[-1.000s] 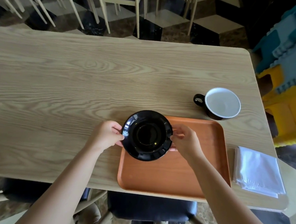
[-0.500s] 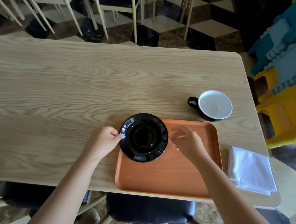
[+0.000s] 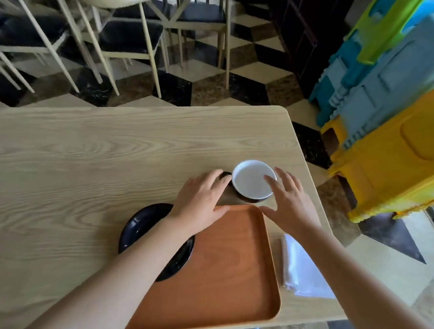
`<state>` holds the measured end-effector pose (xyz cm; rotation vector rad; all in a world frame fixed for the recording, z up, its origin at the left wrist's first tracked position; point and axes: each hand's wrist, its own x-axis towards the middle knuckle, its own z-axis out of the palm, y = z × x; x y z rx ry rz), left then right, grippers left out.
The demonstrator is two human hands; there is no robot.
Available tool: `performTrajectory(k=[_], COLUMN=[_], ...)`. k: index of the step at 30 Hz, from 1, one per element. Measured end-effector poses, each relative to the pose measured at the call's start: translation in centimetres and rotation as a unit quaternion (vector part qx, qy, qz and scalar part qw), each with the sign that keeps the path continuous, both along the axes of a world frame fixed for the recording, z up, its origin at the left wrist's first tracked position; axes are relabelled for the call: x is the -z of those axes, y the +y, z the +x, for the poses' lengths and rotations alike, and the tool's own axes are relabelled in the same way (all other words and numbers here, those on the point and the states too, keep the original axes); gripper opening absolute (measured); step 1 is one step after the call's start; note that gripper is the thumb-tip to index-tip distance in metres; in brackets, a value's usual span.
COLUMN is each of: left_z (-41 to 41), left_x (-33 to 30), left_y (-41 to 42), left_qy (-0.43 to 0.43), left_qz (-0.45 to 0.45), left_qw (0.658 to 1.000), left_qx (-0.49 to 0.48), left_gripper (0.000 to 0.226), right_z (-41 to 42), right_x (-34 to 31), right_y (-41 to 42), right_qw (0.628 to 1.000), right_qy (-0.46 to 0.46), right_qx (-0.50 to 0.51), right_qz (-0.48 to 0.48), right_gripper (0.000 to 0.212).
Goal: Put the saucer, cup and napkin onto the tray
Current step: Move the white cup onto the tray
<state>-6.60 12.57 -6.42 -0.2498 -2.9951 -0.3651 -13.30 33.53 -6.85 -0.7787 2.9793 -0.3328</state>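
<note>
A dark cup with a white inside (image 3: 253, 182) stands on the table just beyond the orange tray (image 3: 227, 274). My left hand (image 3: 201, 201) is open on the cup's left, fingers at its handle. My right hand (image 3: 288, 203) is open on the cup's right, fingertips at the rim. The black saucer (image 3: 141, 223) rests on the tray's left edge, partly hidden under my left forearm. A folded white napkin (image 3: 303, 268) lies on the table right of the tray.
The wooden table (image 3: 84, 156) ends close to the right of the cup and napkin. Stacked blue, green and yellow plastic pieces (image 3: 392, 98) stand beside it on the right. Chairs (image 3: 122, 31) stand beyond the far edge.
Both hands have let go of the saucer, which now rests on the tray's left part, and moved up to either side of the cup. The camera view has shifted.
</note>
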Motion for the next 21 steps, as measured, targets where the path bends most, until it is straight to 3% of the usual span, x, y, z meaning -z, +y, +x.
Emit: performTrajectory(k=[3,6,12,21], left_z=[-3.1,-4.9,-5.7,-3.7], left_x=[1.5,2.6,2.9,1.5], left_y=[0.6,0.7,0.9,0.3], left_qy=[-0.019,-0.027,0.019,0.046], left_qz=[-0.095,-0.117,-0.045,0.079], left_qw=[0.995,0.992,0.998,0.996], left_qx=[0.026,0.038,0.049,0.017], left_gripper=[0.068,0.059,0.04,0.047], right_z=[-2.2,-3.3,-3.7,-2.5], right_x=[0.9,1.4,2.4,0.9], right_y=[0.6,1.0,1.7,1.0], right_qw=[0.999,0.998,0.996,0.992], right_qy=[-0.02,-0.009,0.007,0.034], right_qx=[-0.023,-0.057,-0.083,-0.096], right_qz=[0.03,0.023,-0.022,-0.074], right_gripper=[0.067,0.057,0.047,0.047])
